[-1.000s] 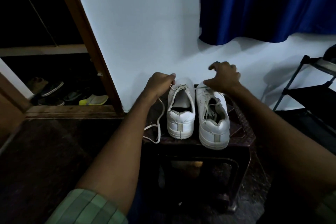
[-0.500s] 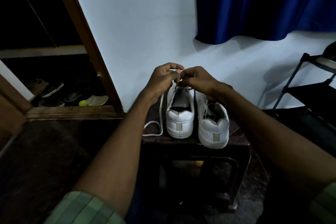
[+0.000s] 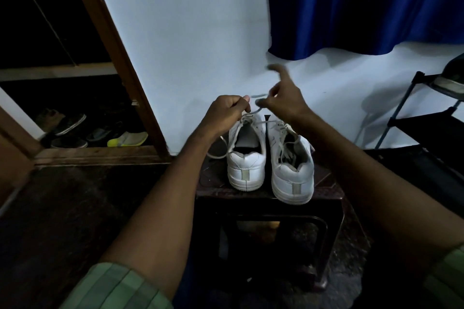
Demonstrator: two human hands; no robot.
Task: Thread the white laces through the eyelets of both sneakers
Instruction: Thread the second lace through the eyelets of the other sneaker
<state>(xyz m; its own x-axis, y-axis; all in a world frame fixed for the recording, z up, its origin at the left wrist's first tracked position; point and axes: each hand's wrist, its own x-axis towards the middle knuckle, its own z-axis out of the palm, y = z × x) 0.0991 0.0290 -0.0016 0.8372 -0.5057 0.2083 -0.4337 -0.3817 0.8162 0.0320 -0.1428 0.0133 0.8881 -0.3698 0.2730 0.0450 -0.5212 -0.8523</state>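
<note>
Nearest were two green checked sleeves (image 3: pixel 118 286), with bare forearms reaching forward over a dark stool (image 3: pixel 266 194). On the stool's top stood a pair of white sneakers, heels toward the person. The left sneaker (image 3: pixel 247 160) sat a little farther back, the right sneaker (image 3: pixel 292 170) just beside it with its heel at the stool's front edge. The right one's tongue carried a loose, laced-looking tangle; I could not tell how far it was threaded.

Above the left sneaker's front, the left hand (image 3: pixel 227 113) was curled, fingers pinching a white lace (image 3: pixel 256 110) that rose from the eyelets. Part of the same lace looped down over the stool's left side. The right hand (image 3: pixel 286 99) pinched the lace's other stretch between thumb and finger, one finger sticking up, blurred.

Beyond them stood a pale wall (image 3: pixel 188 32), a blue curtain (image 3: pixel 364 2) at upper right, a black rack (image 3: pixel 424 118) to the right, and shoes (image 3: pixel 95 130) in a dark recess at left.
</note>
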